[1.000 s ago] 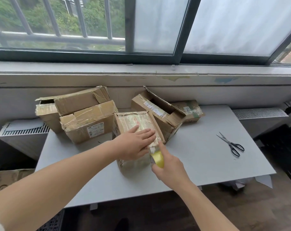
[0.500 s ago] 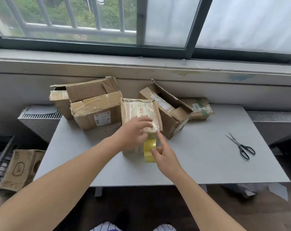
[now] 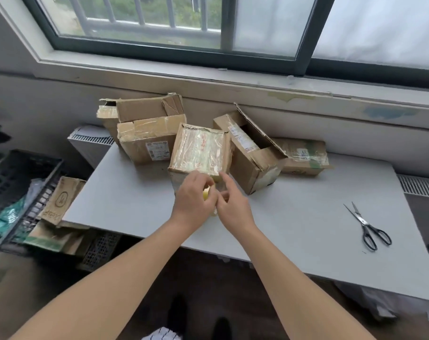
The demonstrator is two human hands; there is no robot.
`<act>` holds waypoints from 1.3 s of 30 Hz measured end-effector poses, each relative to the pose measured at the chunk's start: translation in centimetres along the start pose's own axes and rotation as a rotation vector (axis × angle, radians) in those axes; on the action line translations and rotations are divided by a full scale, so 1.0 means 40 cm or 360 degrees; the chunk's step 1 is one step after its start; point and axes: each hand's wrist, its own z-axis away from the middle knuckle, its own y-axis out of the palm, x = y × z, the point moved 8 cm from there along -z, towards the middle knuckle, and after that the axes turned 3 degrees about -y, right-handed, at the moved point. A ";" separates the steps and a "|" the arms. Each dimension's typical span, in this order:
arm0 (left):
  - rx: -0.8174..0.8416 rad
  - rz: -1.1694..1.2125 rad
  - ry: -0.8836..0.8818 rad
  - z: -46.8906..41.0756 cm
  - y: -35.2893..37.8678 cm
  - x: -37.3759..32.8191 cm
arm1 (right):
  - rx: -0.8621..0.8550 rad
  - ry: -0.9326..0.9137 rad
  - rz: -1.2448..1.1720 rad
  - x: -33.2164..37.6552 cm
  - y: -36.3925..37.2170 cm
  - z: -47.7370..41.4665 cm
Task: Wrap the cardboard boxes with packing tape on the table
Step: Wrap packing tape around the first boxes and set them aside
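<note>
taped box [image 3: 198, 150], open box [image 3: 254, 158] beside, tape roll [image 3: 206, 193]

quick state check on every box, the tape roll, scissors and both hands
middle box, closed, top covered in clear tape
open box, flap raised, inside showing
flat box, closed, taped
front left box, closed, taped along top
rear left box, torn open at left end
tape roll, mostly hidden between hands
left hand, curled round tape roll
right hand, at the roll, hold unclear
scissors, blades slightly apart, untouched
</note>
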 end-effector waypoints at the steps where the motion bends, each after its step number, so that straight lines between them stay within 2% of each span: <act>1: -0.0005 -0.0001 0.0034 -0.006 0.003 -0.021 | -0.0033 -0.0003 0.0004 -0.006 -0.019 -0.002; 7: 0.0244 0.0069 0.0252 -0.016 0.079 -0.150 | -0.0256 0.0035 0.0026 -0.079 -0.198 0.016; 11: 0.0453 0.0156 0.0157 -0.024 0.182 -0.192 | -0.0438 0.0166 0.0290 -0.169 -0.367 0.052; 16: 0.0898 0.0277 -0.0040 -0.007 0.385 -0.281 | -0.0532 0.0562 0.0428 -0.350 -0.530 0.104; 24: 0.1567 0.0448 -0.0345 0.080 0.746 -0.375 | -0.0686 0.0835 0.0729 -0.582 -0.744 0.198; 29: 0.1641 0.0504 -0.0477 0.098 0.895 -0.375 | -0.0642 0.1012 0.1007 -0.736 -0.847 0.187; 35: 0.1686 0.0489 -0.0537 0.090 0.996 -0.378 | -0.0408 0.0986 0.1300 -0.835 -0.836 0.098; 39: 0.1690 0.0592 -0.0644 0.078 0.986 -0.343 | -0.0593 0.1107 0.1350 -0.842 -0.866 0.083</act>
